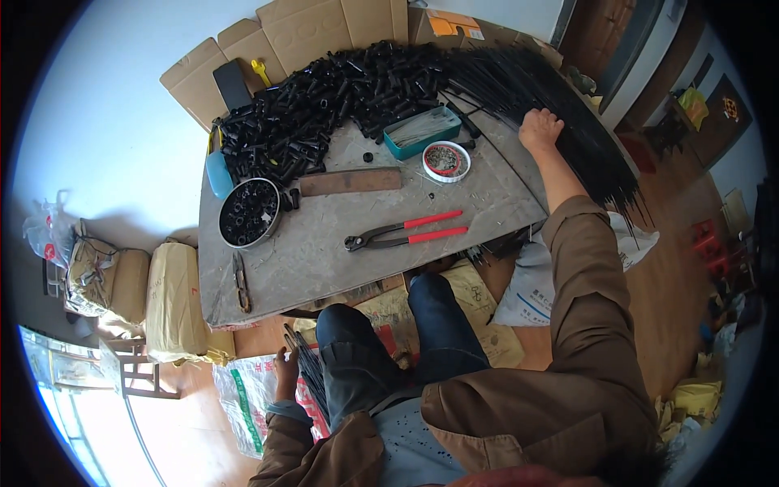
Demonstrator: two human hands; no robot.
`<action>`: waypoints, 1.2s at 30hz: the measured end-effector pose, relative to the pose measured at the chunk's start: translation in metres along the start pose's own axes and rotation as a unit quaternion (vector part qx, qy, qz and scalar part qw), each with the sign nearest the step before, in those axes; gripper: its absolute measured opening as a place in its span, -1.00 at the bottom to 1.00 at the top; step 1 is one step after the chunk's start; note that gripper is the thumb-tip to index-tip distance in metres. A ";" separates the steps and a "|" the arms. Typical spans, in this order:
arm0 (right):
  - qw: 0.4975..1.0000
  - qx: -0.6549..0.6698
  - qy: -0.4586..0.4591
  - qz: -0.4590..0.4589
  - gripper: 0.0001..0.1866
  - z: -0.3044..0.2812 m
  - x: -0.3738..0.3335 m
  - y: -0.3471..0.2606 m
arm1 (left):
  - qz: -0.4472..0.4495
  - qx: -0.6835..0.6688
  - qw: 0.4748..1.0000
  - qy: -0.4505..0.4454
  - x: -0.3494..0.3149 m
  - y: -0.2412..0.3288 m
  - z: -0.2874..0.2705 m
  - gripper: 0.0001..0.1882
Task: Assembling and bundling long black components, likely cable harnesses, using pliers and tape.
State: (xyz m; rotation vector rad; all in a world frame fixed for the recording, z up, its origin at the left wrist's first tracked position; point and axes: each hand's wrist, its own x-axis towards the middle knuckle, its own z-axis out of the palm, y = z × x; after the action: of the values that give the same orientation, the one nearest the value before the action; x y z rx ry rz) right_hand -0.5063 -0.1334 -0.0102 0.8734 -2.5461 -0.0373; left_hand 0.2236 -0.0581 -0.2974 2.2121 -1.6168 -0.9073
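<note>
In the head view, the right hand [541, 130] bends its fingers on long black sticks [592, 134], far right on the table [308, 272]. The left hand [286, 371] is near left; I can't tell either grip. Sticks poke past the edge, so pulling might spill some.

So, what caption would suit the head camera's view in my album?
Right hand at the black rods, red-handled pincers lying on the grey table.
</note>
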 end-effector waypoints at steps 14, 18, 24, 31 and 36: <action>0.984 0.166 -0.060 -0.020 -0.69 -0.028 0.003 0.015 | -0.009 -0.092 0.995 -0.039 -0.020 -0.016 -0.017 -0.40; 0.986 0.133 -0.103 0.017 -0.71 -0.015 0.002 0.026 | -0.001 -0.112 0.993 -0.044 -0.012 -0.025 -0.006 -0.39; 0.990 0.116 -0.048 -0.061 -0.75 -0.064 0.029 0.026 | -0.032 -0.142 0.986 -0.084 -0.011 -0.040 -0.008 -0.44; 0.980 0.143 0.034 -0.137 -0.67 -0.171 0.077 0.055 | -0.016 -0.190 0.977 -0.098 -0.029 0.010 -0.019 -0.58; 0.890 0.398 -0.152 -0.162 -0.71 -0.220 0.033 0.031 | 0.120 -0.233 0.920 -0.291 -0.070 0.117 -0.053 -0.62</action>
State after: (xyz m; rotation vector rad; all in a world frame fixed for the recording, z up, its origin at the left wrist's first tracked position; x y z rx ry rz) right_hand -0.4553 -0.1024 0.2064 1.7022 -2.6591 0.8909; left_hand 0.1534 -0.0430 -0.1697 1.4540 -1.6109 -1.7687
